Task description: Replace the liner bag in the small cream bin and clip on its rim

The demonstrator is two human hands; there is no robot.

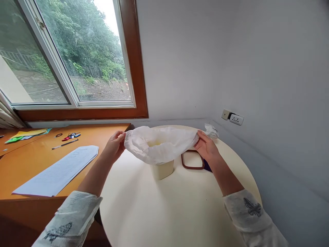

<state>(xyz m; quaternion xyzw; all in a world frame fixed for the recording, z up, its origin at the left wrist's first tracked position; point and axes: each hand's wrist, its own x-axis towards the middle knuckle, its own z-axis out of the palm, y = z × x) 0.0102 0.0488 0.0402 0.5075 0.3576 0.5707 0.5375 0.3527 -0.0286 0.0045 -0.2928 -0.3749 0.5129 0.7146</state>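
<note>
1 thin white bag (168, 150), mouth stretched wide, spreads over 1 small cream bin (163, 171).

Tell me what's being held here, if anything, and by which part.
A thin white bag: the left hand pinches its rim at one side, the right hand at the opposite side, its mouth open between them.

Bag (167, 154): thin, wrinkled plastic. Bin (163, 170): smooth, matt plastic. Desk (33, 159): glossy wood.
</note>
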